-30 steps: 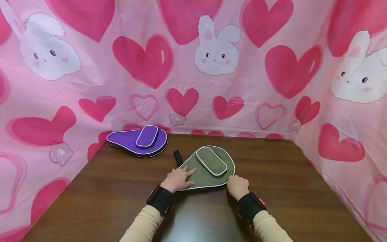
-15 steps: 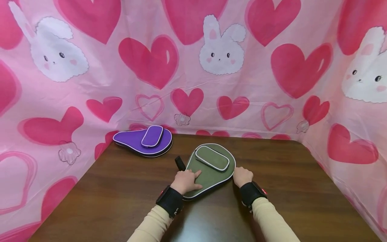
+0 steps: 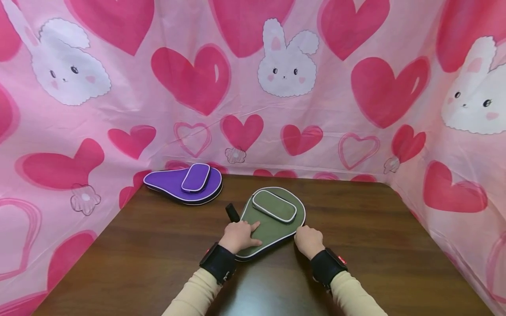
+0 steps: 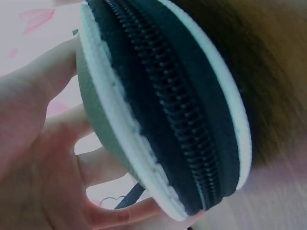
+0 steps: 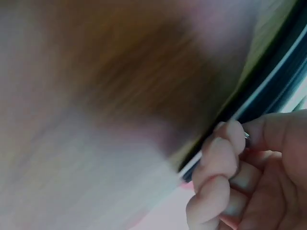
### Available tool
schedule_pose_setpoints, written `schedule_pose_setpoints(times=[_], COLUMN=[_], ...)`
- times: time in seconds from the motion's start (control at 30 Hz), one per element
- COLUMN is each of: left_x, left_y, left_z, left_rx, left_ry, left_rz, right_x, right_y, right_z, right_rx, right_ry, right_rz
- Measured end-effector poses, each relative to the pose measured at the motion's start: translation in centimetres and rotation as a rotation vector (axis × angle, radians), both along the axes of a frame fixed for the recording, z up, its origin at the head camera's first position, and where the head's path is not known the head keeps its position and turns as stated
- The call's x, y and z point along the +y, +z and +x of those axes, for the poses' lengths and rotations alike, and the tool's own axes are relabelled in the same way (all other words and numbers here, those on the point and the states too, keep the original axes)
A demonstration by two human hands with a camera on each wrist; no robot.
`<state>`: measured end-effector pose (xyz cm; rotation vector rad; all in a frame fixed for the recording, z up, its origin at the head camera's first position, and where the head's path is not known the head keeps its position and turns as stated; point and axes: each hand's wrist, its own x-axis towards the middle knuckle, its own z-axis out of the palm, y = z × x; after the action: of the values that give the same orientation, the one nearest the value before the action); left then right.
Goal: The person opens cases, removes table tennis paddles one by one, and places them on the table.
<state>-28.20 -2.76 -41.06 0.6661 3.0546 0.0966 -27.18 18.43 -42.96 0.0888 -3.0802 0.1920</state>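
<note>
Cases: we see an olive-green paddle case (image 3: pixel 272 224) lying flat near the middle of the brown table (image 3: pixel 375 245), and a purple paddle case (image 3: pixel 182 186) well apart from it at the far left corner, against the pink heart-and-bunny cloth (image 3: pixel 253 87).

Left hand: our left hand (image 3: pixel 238 235) rests on the narrow handle end of the green case, fingers straight and spread on top, pressing it down rather than clutching it.

Right hand: our right hand (image 3: pixel 309 241) sits at the case's near right edge, fingers curled; the right wrist view shows fingertips (image 5: pixel 225 143) pinching something small and metallic at the white piping, which we judge to be the zip pull.

Zip: the left wrist view shows the black zip teeth (image 4: pixel 177 120) meshed along the stretch in sight, so that part is closed.

Strap: a short black strap (image 3: pixel 232 212) sticks out beside the left hand.

Progress: we judge the work on the zip to be partway or near one end; how much of the zip beyond the seen stretch is closed, we cannot tell. The purple case lies untouched.
</note>
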Motion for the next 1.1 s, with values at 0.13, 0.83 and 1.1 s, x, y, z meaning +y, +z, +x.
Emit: schedule_pose_setpoints(times=[0.13, 0.83, 1.1], left_x=[0.0, 0.4, 1.4], left_y=[0.1, 0.3, 0.2], left_z=[0.1, 1.4, 2.0], left_rx=[0.009, 0.083, 0.115], left_ry=[-0.003, -0.129, -0.184], left_rz=[-0.011, 0.055, 0.106], right_x=[-1.1, -1.3, -0.1], right_y=[0.2, -0.2, 0.0], right_z=[0.7, -1.4, -2.2], right_rx=[-0.029, 0.001, -0.003], right_ry=[0.023, -0.031, 0.019], right_rz=[0.008, -0.017, -0.043])
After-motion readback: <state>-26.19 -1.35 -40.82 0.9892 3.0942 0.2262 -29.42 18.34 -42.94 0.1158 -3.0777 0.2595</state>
